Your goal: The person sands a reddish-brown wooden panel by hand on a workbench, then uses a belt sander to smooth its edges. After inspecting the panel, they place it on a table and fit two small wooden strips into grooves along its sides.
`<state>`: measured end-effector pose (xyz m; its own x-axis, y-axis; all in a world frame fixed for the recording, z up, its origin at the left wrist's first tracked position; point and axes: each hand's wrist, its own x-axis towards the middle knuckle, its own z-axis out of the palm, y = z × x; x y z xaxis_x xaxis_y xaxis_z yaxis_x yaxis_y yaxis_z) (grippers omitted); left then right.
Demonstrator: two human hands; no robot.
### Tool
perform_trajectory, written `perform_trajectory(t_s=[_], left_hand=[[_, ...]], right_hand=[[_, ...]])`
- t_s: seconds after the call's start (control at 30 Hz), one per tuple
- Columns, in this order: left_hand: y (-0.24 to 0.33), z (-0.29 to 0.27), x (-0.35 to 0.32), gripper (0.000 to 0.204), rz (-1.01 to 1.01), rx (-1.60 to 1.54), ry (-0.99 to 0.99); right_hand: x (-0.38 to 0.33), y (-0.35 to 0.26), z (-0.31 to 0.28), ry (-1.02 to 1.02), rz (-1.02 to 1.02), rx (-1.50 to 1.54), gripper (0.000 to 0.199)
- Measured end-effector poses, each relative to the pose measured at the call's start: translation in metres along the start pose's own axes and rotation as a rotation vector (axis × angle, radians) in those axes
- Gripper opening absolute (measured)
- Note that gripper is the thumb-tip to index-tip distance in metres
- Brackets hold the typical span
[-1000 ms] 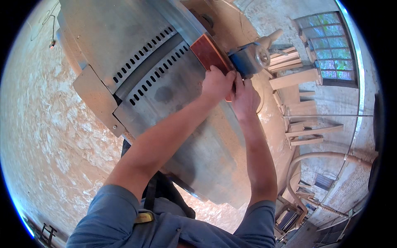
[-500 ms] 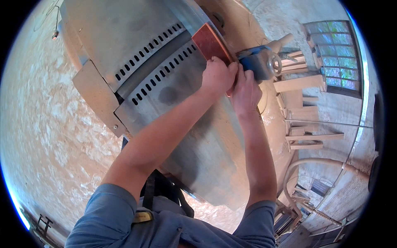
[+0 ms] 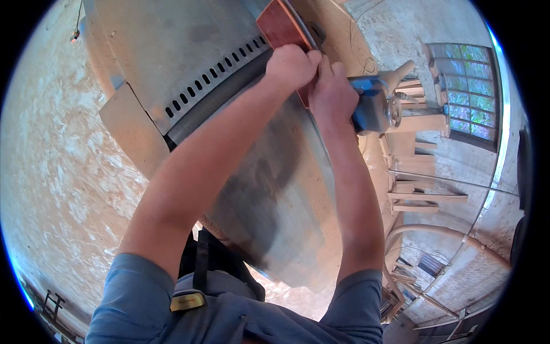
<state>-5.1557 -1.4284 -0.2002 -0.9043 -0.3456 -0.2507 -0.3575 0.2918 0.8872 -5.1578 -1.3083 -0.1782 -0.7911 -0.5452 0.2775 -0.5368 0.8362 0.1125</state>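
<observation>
Both hands are closed on the reddish-brown flat wooden board (image 3: 281, 26) at the far edge of the grey slotted metal machine top (image 3: 189, 51): left hand (image 3: 292, 66) gripping its near end, right hand (image 3: 332, 92) pressed beside it, touching. With fingers so near the blue machine part (image 3: 369, 106), a slip could pinch them

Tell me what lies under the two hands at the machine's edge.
Both hands press a reddish-brown wooden piece onto the grey metal machine table. Its lower end is covered by them.
</observation>
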Motion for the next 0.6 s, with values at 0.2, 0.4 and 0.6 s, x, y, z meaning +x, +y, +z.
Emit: perform_trajectory(t_s=[0.2, 0.4, 0.6], left_hand=[[-0.003, -0.032, 0.034, 0.049, 0.047, 0.025, -0.030], [-0.011, -0.057, 0.071, 0.051, 0.080, 0.064, -0.076], [-0.027, -0.075, 0.116, 0.044, 0.229, 0.258, -0.100]], right_hand=[[0.035, -0.014, 0.017, 0.057, -0.065, -0.022, 0.022], [0.070, -0.036, 0.025, 0.065, -0.061, -0.029, 0.022], [0.106, -0.055, 0.033, 0.068, -0.067, -0.052, 0.025]])
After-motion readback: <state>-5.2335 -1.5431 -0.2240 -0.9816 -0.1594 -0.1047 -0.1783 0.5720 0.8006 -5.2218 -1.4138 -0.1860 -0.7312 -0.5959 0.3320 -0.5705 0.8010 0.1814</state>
